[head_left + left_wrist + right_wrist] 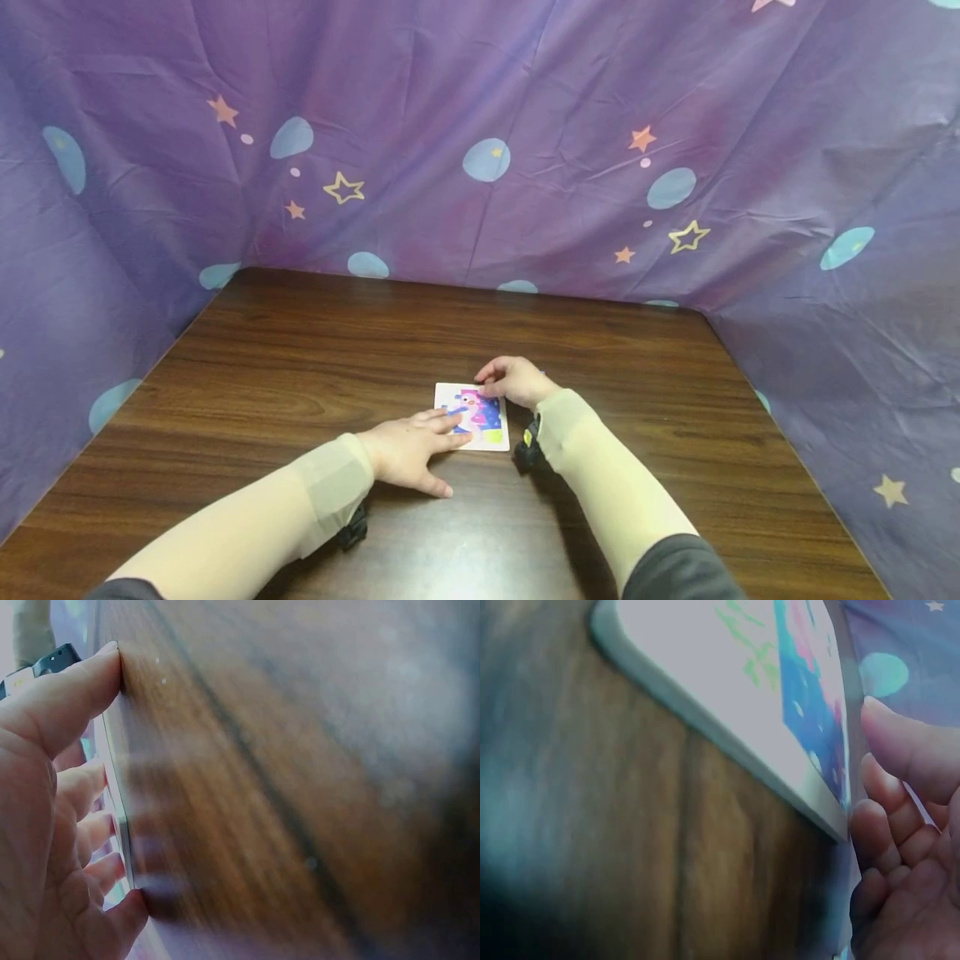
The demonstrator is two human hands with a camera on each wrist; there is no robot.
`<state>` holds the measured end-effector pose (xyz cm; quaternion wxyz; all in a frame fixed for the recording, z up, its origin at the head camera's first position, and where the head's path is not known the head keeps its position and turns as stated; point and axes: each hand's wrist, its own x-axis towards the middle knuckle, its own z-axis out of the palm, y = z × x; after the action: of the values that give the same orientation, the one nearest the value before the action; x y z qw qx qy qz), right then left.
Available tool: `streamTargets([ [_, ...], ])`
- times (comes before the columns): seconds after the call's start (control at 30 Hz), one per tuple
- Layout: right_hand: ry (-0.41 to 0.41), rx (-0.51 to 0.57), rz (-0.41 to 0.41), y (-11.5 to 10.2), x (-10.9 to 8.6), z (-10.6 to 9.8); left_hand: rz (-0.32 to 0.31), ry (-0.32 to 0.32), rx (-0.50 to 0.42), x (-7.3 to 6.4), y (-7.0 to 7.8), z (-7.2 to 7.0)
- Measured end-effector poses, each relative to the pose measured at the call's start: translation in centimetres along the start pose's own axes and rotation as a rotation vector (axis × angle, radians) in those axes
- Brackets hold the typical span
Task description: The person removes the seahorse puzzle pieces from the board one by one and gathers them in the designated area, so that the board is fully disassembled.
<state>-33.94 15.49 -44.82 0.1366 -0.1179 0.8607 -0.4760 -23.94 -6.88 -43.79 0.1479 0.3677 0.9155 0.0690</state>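
Note:
A flat, white-bordered picture board (489, 444) with pink, blue and yellow-green artwork lies on the brown table. My left hand (412, 446) rests over its left side with the fingers spread, hiding part of the picture; the thumb lies off the board on the wood. At the board's upper right corner is my right hand (519, 382), its thumb and forefinger slightly apart. The right wrist view shows the board's thick edge (727, 746) beside loosely bent fingers (871, 825), with nothing visible held between them. In the left wrist view, the fingertips (133, 911) meet the board's edge.
The wood-grain table (337, 333) stretches around the board. A purple curtain (420, 100) with stars and blue spots closes off the back and sides. A small blue bit (542, 372) shows just behind the right wrist; its kind is hidden.

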Motion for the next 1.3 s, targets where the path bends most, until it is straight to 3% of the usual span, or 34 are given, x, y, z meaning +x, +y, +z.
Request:
streamTargets([
  [0.63,-0.192,-0.089,-0.029,-0.5,0.3,0.4,0.007,0.021,-0.014,0.2,0.2,-0.1],
  [0.83,-0.227,-0.195,-0.053,-0.8,0.4,0.6,0.033,0.057,0.011,0.3,0.4,-0.1],
  [1.03,-0.306,-0.319,-0.023,-1.9,0.6,0.4,0.023,0.052,0.029,0.5,1.0,-0.6],
  [1.3,-0.369,-0.325,-0.031,-2.1,1.1,0.0,0.033,0.042,0.112,0.7,1.3,-0.8],
])
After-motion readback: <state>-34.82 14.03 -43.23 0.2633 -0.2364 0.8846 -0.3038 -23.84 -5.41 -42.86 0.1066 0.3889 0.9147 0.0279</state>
